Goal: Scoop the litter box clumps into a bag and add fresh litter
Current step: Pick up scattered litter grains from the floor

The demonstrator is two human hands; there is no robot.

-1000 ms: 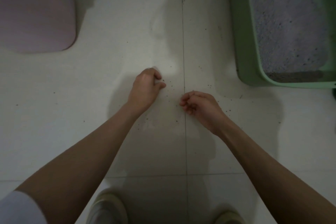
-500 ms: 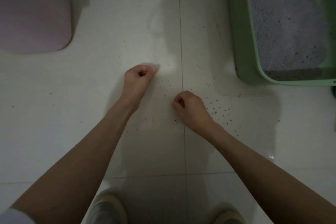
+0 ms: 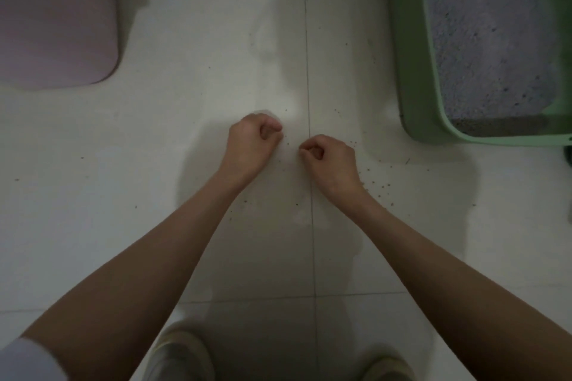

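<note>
While the green litter box (image 3: pixel 411 77) sits at the upper right of the frame with pale grey litter (image 3: pixel 483 34) filling its pan and a darker strip along its near edge, nothing is being scooped: no scoop and no bag can be seen. Loose litter grains (image 3: pixel 379 187) speckle the white tiled floor (image 3: pixel 93 210) just below and left of the box, thickest beside the right wrist.

Both hands hover low over the floor at the middle of the frame, close together but apart, on either side of a tile seam. The left hand (image 3: pixel 252 141) has its fingers curled in with thumb against forefinger; the right hand (image 3: pixel 329 158) is curled the same way. Whether either pinches a grain or holds nothing is too small and too dim to tell.

Judged from this, the step in hand looks like picking up stray grains, or readying the hands before the scooping proper. The next move would call for finding a scoop and a bag, which lie out of view, then reaching right and up to the box.

A pinkish rounded object (image 3: pixel 52 18) fills the upper left, and the tips of two shoes (image 3: pixel 182 356) show at the bottom edge.
</note>
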